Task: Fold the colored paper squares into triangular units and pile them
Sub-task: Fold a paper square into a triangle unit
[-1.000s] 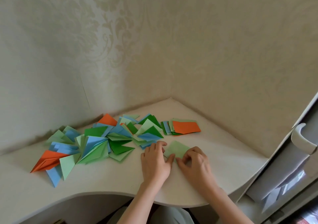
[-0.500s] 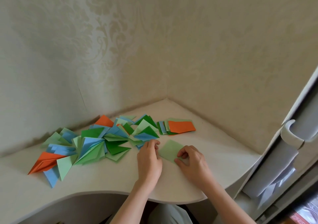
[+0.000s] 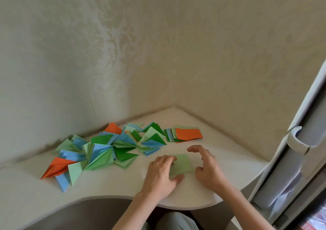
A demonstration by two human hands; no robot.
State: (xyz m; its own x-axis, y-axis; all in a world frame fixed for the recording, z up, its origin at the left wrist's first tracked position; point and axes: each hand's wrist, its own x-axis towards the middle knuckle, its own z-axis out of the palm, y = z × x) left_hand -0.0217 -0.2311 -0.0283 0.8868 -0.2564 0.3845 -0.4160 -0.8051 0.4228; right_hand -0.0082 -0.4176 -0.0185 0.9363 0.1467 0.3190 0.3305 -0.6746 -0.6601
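One corner desk (image 3: 220, 161) carries all items; to the left of the light green square (image 3: 181, 163), a broad pile of folded triangular units (image 3: 105, 152) in green, blue and orange lies spread; behind the square sits a stack of unfolded squares (image 3: 185, 134), orange uppermost; left hand (image 3: 161, 172) rests on the square's left edge, fingers extended, pressing it flat; right hand (image 3: 207, 166) hovers just right of the square, fingers loosely curled, grasping nothing.

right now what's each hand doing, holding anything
Left hand: open, fingers resting flat on the light green paper square, pinning it to the desk.
Right hand: open, fingers loosely curved, holding nothing.
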